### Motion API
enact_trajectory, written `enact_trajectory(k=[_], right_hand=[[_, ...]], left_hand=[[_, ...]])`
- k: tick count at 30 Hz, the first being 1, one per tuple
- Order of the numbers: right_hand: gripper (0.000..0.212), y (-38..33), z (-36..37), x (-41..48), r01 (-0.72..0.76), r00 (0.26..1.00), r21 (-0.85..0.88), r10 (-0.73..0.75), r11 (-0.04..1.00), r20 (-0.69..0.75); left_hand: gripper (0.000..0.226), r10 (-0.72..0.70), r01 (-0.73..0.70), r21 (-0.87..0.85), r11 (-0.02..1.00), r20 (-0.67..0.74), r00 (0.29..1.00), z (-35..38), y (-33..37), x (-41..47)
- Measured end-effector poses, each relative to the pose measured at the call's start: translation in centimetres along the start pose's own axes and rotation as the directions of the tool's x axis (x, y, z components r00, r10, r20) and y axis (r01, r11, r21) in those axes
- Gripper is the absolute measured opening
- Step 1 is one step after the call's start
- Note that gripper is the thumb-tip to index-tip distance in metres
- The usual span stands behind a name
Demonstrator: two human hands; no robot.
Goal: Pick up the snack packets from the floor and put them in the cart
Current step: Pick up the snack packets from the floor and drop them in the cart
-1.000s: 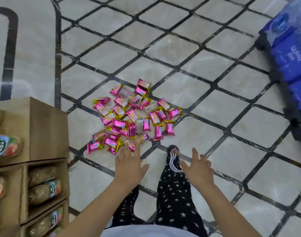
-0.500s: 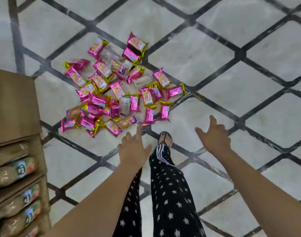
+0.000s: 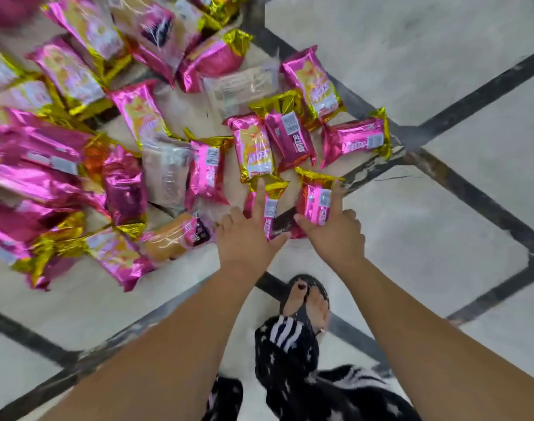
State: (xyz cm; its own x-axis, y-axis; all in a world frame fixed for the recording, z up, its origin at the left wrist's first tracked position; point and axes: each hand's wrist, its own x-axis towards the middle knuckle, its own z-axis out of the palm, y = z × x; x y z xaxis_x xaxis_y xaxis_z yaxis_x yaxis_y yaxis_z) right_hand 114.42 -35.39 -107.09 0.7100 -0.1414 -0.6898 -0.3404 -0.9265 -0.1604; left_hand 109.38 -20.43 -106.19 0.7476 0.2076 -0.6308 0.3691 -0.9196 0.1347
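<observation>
Now L grip (image 3: 247, 238) pinches left pkt (image 3: 270, 205), R grip (image 3: 335, 235) holds right pkt (image 3: 316, 202).

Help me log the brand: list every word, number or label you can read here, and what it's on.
No text reads clearly.
Pink snack packets: large stylised lettering, blurred, unreadable.
White label patches on their backs: too small.
Clear packet: fine print, too blurred.
</observation>
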Motion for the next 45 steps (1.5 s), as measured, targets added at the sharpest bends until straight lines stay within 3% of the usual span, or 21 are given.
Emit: enact_trajectory(k=[5,10,16,20,26,32,40,45], right_hand=[[0.098,-0.5,3.0,2.0,0.096,0.989,0.204,-0.070,0.974,-0.129],[0.088,-1.1,-1.5,-2.7,0.123,0.981,0.232,-0.083,0.965,-0.175],[0.084,-4.2,-14.3,-10.8,0.203,0.965,0.212,-0.158,0.956,-0.209],[0.086,-7.7,-25.0,-14.5,0.282,0.947,0.299,-0.214,0.912,-0.241],[0.085,-12.4,-43.0,-22.4,0.397,0.878,0.309,-0.259,0.864,-0.402],[0.080,-12.2,-53.9,-33.1,0.422,0.860,0.414,-0.211,0.806,-0.465],[0.085,-9.3,-55.5,-48.6,0.444,0.878,0.580,-0.202,0.683,-0.433],[0.083,-9.5,-51.9,-54.6,0.351,0.887,0.637,-0.026,0.687,-0.460]], left_hand=[[0.102,-0.062,0.053,-0.194,0.980,-0.044,0.997,2.8,-0.6,2.0],[0.098,-0.043,0.028,-0.367,0.930,-0.032,0.999,-3.3,-0.7,-2.1],[0.086,-0.025,-0.028,-0.388,0.921,-0.132,0.991,-16.9,1.4,-8.8],[0.083,0.011,-0.086,-0.359,0.929,-0.206,0.978,-28.4,3.7,-12.4],[0.077,0.048,-0.157,-0.295,0.943,-0.348,0.936,-46.3,8.3,-18.3],[0.068,0.084,-0.233,-0.338,0.912,-0.402,0.912,-56.5,11.7,-27.9],[0.069,0.236,-0.335,-0.224,0.915,-0.378,0.895,-58.5,10.9,-41.7],[0.073,0.300,-0.382,-0.207,0.900,-0.341,0.891,-58.3,6.7,-46.1]])
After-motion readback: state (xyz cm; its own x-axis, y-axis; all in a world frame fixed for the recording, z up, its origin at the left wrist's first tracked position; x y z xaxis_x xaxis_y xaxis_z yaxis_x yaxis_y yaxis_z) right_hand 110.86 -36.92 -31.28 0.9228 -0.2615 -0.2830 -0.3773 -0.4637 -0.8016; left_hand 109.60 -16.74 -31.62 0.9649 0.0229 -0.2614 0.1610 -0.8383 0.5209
